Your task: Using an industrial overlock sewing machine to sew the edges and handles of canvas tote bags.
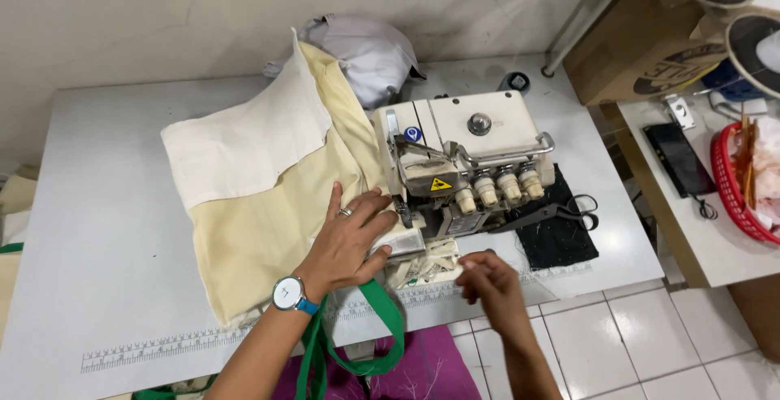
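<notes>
My left hand (351,237) lies flat with fingers spread on a pale yellow cloth (268,221), right beside the presser area of a cream overlock sewing machine (463,156). A white piece of fabric (244,144) overlaps the yellow cloth at its upper left. My right hand (487,280) hovers at the table's front edge, fingers pinched together near a pile of small fabric scraps (422,268) in front of the machine. A green strap (382,319) hangs from the cloth's front edge over the table edge. I wear a wristwatch on the left wrist.
Black scissors (561,209) lie on a black cloth (556,233) right of the machine. A white bundle (370,50) sits behind it. At right stand a cardboard box (642,50), thread cones, a phone (678,156) and a red basket (735,184) on a side table.
</notes>
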